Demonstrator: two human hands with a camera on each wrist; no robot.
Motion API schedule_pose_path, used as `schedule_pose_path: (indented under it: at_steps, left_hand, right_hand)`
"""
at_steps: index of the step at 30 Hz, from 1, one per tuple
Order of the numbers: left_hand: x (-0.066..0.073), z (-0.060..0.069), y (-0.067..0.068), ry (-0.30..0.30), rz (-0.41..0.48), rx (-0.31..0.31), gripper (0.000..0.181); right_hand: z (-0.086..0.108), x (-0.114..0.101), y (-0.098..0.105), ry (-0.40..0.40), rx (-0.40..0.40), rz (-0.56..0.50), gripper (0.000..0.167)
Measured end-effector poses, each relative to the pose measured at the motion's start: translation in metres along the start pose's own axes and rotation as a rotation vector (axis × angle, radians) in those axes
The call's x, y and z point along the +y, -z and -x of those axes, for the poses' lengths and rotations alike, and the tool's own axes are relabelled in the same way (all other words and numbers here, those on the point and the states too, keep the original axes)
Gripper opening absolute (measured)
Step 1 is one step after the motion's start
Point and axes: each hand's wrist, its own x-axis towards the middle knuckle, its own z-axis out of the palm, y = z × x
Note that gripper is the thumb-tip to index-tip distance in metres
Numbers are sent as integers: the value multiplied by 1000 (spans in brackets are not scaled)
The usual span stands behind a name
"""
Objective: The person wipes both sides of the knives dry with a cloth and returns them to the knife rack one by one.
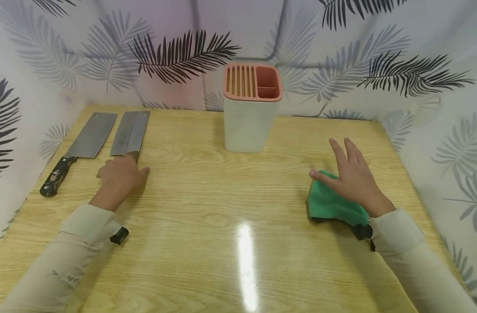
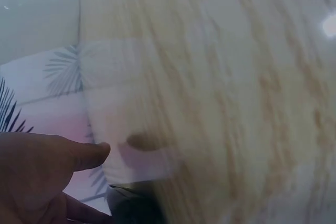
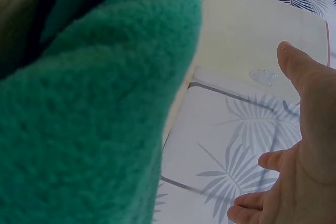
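Observation:
My left hand (image 1: 121, 178) is over the handle of a cleaver (image 1: 130, 132) lying at the back left, hiding most of that handle. Its thumb sticks out to the side. In the left wrist view, the thumb (image 2: 92, 156) stands apart from a dark object that is only partly visible. A second cleaver (image 1: 91, 135), with a dark patterned handle, lies farther left. On the right, my right hand (image 1: 356, 180) is held with fingers spread above a green cloth (image 1: 332, 202). The right wrist view shows the cloth (image 3: 105, 98) close up, with the fingers off it.
A white knife holder (image 1: 248, 126) with a slotted pink top stands at the table's back middle. Leaf-patterned sheeting (image 1: 176, 26) hangs behind and beside the wooden table (image 1: 207, 208). A small black device (image 1: 119, 235) sits at the left cuff.

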Motion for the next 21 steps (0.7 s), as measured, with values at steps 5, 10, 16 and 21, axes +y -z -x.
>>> schedule_pose_path:
  at_steps: [5, 10, 16, 21]
  left_hand:
    - [-3, -9, -8, -8, 1, 60, 72]
    - [-6, -17, -11, -6, -42, 62, 72]
    - [-4, -20, -11, -4, -41, 70, 65]
    - [-3, -21, -13, 0, -12, 87, 59]
  right_hand:
    - [4, 3, -2, -25, -58, -34, 101]
    - [8, 7, -5, -30, -72, -40, 101]
    - [12, 11, -6, -29, -70, -25, 99]
    - [14, 15, -8, -33, -126, 5, 99]
